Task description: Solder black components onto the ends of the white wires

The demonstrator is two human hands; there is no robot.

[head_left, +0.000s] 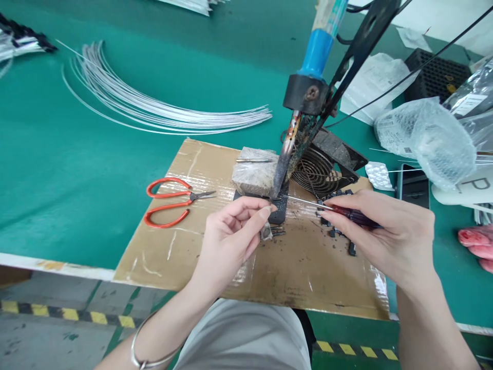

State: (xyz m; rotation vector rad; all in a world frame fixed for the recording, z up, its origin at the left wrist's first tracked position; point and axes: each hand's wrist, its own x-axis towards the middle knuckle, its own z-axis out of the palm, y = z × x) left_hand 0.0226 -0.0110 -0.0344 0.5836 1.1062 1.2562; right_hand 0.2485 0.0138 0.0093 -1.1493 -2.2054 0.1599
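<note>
My right hand point(379, 231) is closed around the dark red handle of a screwdriver point(352, 214). Its thin metal shaft points left, the tip close under the soldering iron point(287, 149). The iron hangs tip down in a black clamp on a stand. My left hand point(241, 223) is pinched near the iron's tip; whatever sits between thumb and forefinger is too small to make out. Just behind that hand is a block wrapped in clear film point(254, 172), with a short metal rod on top. Small black parts point(339, 198) lie beside my right hand.
Brown cardboard point(154, 262) covers the bench here. Orange-handled scissors point(169, 202) lie at left, with a bundle of white wires point(165, 114) beyond. A black fan point(323, 164) stands behind the iron. Bubble wrap point(427, 139) and a phone point(413, 185) are at right.
</note>
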